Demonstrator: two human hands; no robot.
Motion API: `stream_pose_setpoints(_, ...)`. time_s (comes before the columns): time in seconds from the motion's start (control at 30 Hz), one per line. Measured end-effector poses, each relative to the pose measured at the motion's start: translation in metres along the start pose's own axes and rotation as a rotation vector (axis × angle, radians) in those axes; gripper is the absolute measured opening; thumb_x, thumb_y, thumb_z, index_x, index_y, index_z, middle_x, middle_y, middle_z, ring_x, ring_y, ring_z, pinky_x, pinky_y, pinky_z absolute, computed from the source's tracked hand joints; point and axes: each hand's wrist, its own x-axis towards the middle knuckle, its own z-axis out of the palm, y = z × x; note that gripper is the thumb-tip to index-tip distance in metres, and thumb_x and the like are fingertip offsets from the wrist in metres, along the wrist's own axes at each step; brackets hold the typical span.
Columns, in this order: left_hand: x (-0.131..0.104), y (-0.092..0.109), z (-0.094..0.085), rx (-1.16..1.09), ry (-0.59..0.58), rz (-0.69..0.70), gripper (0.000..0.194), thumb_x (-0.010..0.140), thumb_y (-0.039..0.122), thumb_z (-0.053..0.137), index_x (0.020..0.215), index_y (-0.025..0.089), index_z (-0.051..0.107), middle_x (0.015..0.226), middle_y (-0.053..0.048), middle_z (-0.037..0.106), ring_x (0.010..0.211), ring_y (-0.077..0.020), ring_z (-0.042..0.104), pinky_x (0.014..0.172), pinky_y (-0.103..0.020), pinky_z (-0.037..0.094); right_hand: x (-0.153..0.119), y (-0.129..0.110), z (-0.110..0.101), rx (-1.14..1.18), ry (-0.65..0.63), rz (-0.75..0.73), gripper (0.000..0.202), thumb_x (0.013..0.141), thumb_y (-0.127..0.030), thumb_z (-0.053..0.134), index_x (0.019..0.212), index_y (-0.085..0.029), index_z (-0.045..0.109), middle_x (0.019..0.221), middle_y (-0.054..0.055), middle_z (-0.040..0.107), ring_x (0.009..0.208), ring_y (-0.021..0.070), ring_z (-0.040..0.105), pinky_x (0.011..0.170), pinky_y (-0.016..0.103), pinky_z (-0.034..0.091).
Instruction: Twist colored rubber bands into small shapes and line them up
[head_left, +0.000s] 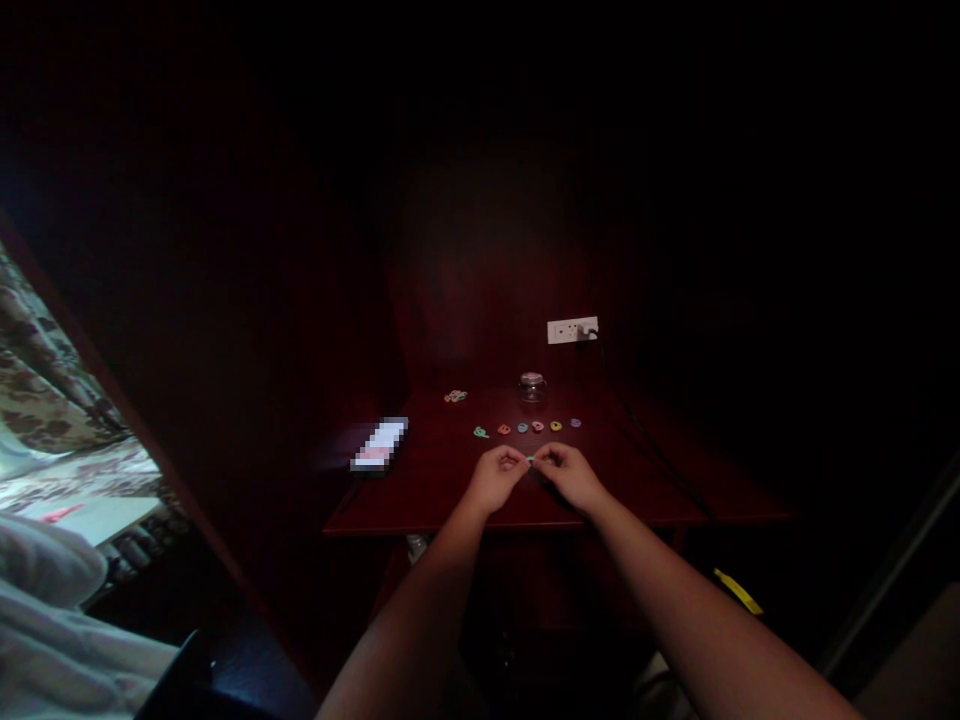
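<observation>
Both hands meet above the front part of a dark red desk (442,490), fingertips close together. My left hand (496,477) pinches one end of a small green band (531,459), which looks like a hair tie. The other end is in the pinch of my right hand (571,474). Most of the band is hidden by the fingers. Just beyond the hands runs a row of small looped bands: a green one (481,432) at the left, a red one (504,429), then blue, pink, a yellow one (556,426) and a purple one (575,423).
Behind the row stands a small clear jar (532,388). A little pile of pale bands (455,396) lies at the back left. A phone with a lit screen (379,445) is at the left. From the wall socket (572,330), a black cable (652,445) runs down the right side.
</observation>
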Motion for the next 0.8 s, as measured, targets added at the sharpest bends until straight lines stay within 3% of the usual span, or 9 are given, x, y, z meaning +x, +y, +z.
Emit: stream_pose_setpoints(0.8,-0.0027,0.0061,0.0013,-0.064,-0.056,-0.043,0.011,0.063,0.017,0.058,0.068,0.011,0.051,0.057,-0.001,0.057,0.051,-0.0075,0.051,0.05,-0.017,0.037,-0.0005,-0.0017,0.0018,0.075,-0.044,0.023,0.021,0.062,-0.033,0.059,0.066,-0.015,0.05,0.046,-0.004,0.049,0.041,0.007,0.042,0.04,0.019,0.029)
